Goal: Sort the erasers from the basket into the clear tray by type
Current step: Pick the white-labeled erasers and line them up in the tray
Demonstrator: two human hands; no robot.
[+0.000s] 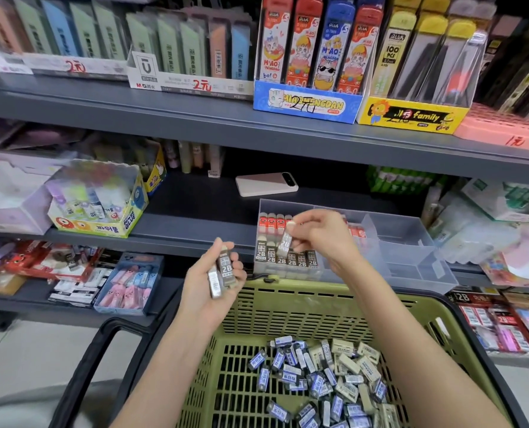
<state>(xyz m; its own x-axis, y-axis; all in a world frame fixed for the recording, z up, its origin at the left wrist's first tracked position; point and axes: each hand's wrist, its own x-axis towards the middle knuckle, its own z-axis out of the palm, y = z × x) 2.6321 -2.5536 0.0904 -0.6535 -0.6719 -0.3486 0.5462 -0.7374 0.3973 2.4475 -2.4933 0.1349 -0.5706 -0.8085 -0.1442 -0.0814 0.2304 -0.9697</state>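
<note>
Above slotted green basket (287, 307), left hand (207, 282) gripping boxy 2B erasers (225, 272), right hand (323, 234) pinching sleeved eraser (284, 244) at clear tray (411, 245).

Reading "2B" on the eraser (226, 269) gripped in the left hand (208, 283), on the other eraser (284, 244) pinched by the right hand (321, 236), and along the row of erasers (291, 258) in the clear tray (411, 244). Showing "family" on the yellow box (411, 116), "100 PCS" on a yellow-topped pack (391, 54), "M&G" and red "2元" on the white box (176, 83), "POWER GLUE" on the glue box (102, 228), "2B" on a red pack (503, 319).
</note>
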